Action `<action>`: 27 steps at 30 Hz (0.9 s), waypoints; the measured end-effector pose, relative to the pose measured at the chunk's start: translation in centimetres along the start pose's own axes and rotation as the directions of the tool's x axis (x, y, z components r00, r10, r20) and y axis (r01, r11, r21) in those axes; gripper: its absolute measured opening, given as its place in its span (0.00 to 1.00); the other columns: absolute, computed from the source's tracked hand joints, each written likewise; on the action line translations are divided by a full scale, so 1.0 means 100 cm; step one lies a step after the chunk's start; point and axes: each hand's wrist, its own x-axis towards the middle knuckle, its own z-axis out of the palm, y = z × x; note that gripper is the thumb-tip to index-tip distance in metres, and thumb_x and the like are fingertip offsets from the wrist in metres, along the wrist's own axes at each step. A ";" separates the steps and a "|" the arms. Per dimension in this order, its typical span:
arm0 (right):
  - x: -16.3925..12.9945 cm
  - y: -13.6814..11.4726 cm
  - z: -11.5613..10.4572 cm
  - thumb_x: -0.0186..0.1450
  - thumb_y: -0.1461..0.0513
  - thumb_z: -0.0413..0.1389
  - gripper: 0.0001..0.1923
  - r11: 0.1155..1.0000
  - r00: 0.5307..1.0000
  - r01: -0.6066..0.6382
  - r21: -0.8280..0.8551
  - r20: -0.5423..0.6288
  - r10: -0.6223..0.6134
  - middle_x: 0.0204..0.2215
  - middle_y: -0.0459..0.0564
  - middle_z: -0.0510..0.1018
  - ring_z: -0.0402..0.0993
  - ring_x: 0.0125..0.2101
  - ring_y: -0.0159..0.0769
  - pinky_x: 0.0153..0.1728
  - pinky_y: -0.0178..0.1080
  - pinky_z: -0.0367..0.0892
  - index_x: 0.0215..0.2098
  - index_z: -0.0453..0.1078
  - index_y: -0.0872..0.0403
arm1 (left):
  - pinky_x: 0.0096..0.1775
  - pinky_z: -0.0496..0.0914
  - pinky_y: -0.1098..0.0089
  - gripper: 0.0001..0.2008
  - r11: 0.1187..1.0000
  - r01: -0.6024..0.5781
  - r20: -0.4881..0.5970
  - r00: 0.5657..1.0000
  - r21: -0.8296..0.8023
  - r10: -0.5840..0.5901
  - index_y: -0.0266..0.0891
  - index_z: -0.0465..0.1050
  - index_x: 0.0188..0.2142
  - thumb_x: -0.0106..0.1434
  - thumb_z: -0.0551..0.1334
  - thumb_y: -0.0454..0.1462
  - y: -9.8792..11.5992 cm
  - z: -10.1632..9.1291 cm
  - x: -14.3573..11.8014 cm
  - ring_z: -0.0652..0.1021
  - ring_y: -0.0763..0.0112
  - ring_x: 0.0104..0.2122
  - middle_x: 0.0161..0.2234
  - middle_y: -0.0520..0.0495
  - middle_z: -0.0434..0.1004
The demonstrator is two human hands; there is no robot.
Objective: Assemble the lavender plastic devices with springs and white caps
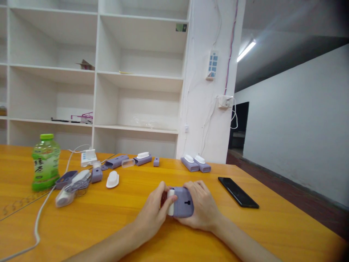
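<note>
A green plastic drink bottle (45,162) with a green cap stands on the orange wooden table (109,225), far out at ten o'clock from the hands. Just beside it at three o'clock lie small purple and clear plastic parts (75,183) and a white oval cap (112,179), with a white cord (38,218) running past them. At six o'clock in the view, the left hand (154,213) is closed around the white end of a purple plastic box with a dark slot (182,206). The right hand (203,207) wraps the same box from its three o'clock side, and the box rests on the table between both hands. Two purple blocks with white tops (195,163) sit at twelve o'clock from the hands. A flat black phone (238,192) lies at two o'clock.
</note>
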 end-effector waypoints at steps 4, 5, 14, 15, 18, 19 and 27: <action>0.002 0.010 -0.001 0.52 0.47 0.64 0.34 0.990 0.990 0.130 -0.054 -0.046 -0.132 0.40 0.53 0.75 0.70 0.37 0.47 0.47 0.51 0.57 0.48 0.61 0.54 | 0.37 0.67 0.71 0.20 0.990 0.018 0.085 0.996 -0.140 -0.006 0.42 0.61 0.51 0.66 0.65 0.46 -0.006 -0.010 0.008 0.74 0.70 0.35 0.36 0.51 0.73; 0.002 0.013 -0.002 0.53 0.46 0.64 0.35 0.977 0.978 0.195 -0.085 -0.058 -0.200 0.41 0.55 0.76 0.70 0.38 0.48 0.49 0.52 0.56 0.50 0.61 0.55 | 0.36 0.67 0.72 0.23 0.992 0.004 0.139 0.990 -0.128 0.014 0.42 0.62 0.52 0.63 0.67 0.47 -0.005 -0.015 0.010 0.74 0.70 0.35 0.38 0.51 0.74; 0.009 0.019 -0.018 0.66 0.49 0.57 0.26 0.846 0.859 0.468 -0.254 -0.092 -0.503 0.47 0.60 0.78 0.70 0.47 0.50 0.55 0.56 0.51 0.52 0.66 0.60 | 0.38 0.65 0.74 0.23 0.991 -0.131 0.451 0.885 0.001 0.116 0.39 0.75 0.41 0.52 0.74 0.50 0.012 -0.035 0.010 0.73 0.69 0.35 0.36 0.52 0.78; 0.008 0.019 -0.018 0.66 0.49 0.57 0.26 0.842 0.856 0.477 -0.253 -0.085 -0.511 0.47 0.60 0.78 0.70 0.47 0.50 0.55 0.57 0.51 0.52 0.66 0.61 | 0.36 0.64 0.74 0.22 0.992 -0.123 0.455 0.883 -0.003 0.111 0.37 0.75 0.38 0.52 0.73 0.51 0.011 -0.033 0.009 0.73 0.70 0.33 0.34 0.53 0.77; 0.006 0.020 -0.016 0.68 0.47 0.55 0.27 0.823 0.837 0.509 -0.252 -0.077 -0.542 0.47 0.60 0.78 0.70 0.46 0.50 0.55 0.57 0.52 0.52 0.67 0.61 | 0.34 0.63 0.74 0.21 0.995 -0.095 0.457 0.884 -0.021 0.094 0.36 0.75 0.34 0.54 0.72 0.52 0.006 -0.027 0.006 0.71 0.72 0.31 0.31 0.53 0.75; 0.004 0.020 -0.016 0.68 0.47 0.54 0.26 0.815 0.830 0.520 -0.256 -0.076 -0.553 0.47 0.60 0.78 0.69 0.46 0.50 0.54 0.57 0.53 0.52 0.67 0.61 | 0.33 0.63 0.74 0.21 0.996 -0.085 0.459 0.884 -0.032 0.091 0.36 0.76 0.33 0.54 0.72 0.52 0.006 -0.026 0.004 0.71 0.72 0.30 0.31 0.52 0.75; 0.001 0.019 -0.016 0.67 0.45 0.56 0.29 0.848 0.881 0.462 -0.261 0.025 -0.472 0.50 0.58 0.77 0.69 0.48 0.51 0.55 0.58 0.52 0.57 0.65 0.55 | 0.32 0.63 0.74 0.18 0.992 0.014 0.417 0.908 -0.123 0.039 0.36 0.76 0.32 0.57 0.70 0.50 0.011 -0.024 0.000 0.69 0.72 0.29 0.28 0.54 0.73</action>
